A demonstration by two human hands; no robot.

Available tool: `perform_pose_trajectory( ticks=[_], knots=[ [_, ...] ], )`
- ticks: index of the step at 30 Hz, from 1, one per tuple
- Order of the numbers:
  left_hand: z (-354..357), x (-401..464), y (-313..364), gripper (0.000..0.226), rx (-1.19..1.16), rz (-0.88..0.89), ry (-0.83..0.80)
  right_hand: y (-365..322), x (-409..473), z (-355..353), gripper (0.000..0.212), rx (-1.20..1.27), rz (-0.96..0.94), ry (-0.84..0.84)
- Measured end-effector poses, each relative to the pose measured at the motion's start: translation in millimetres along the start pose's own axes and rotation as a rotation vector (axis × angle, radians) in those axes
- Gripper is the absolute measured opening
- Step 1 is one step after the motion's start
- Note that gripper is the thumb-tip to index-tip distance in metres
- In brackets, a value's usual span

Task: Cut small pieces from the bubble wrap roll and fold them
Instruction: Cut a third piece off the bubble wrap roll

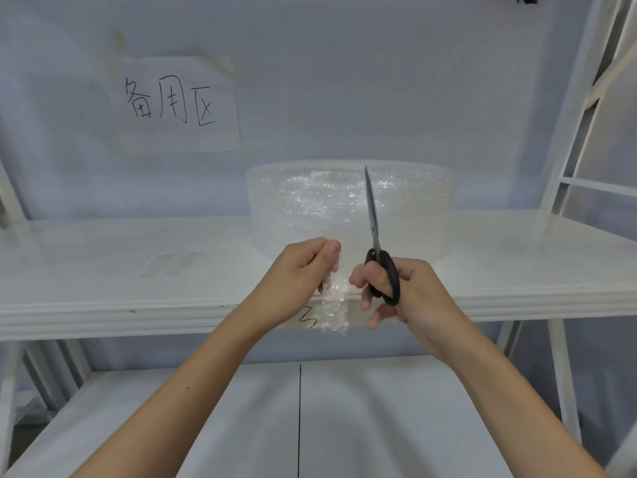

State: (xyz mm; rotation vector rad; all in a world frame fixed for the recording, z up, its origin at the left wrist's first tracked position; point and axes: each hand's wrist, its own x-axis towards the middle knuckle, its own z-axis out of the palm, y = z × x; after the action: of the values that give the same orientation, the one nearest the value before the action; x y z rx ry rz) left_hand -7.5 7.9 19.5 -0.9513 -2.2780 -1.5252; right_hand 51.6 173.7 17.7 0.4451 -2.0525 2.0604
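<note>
Your left hand pinches the bubble wrap strip — keep it taut; right hand grips closed scissors — open them first.

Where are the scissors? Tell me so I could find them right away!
Look at the long white shelf with the big bubble wrap roll standing on it. In front of the roll, the right hand grips the scissors. They are the only dark thing there: black handles, with closed grey blades pointing straight up across the shiny roll.
</note>
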Motion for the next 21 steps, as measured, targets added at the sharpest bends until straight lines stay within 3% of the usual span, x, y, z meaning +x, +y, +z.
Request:
perform_pose_trajectory(
  ticks=[5, 10, 17, 21],
  knots=[
    [1.2, 1.4, -3.5, 0.039, -0.069, -0.051, 0.034, -10.9, 0.5, -18.5, 0.035, 0.012, -0.077, 0.282],
    [-0.9, -0.5, -3.4, 0.038, -0.114, -0.056, 0.034, -10.4, 9.9, -64.8, 0.033, -0.152, 0.024, 0.494],
    [-2.8, -2.0, -5.6, 0.035, -0.144, -0.101, 0.034, -12.8, 25.2, -104.5, 0.048, -0.437, 0.162, 0.611],
    [-3.8, -4.5, -6.3, 0.034, -0.133, -0.109, 0.024, -10.9, 29.1, -110.8, 0.05, -0.693, 0.323, 0.557]
  ],
)
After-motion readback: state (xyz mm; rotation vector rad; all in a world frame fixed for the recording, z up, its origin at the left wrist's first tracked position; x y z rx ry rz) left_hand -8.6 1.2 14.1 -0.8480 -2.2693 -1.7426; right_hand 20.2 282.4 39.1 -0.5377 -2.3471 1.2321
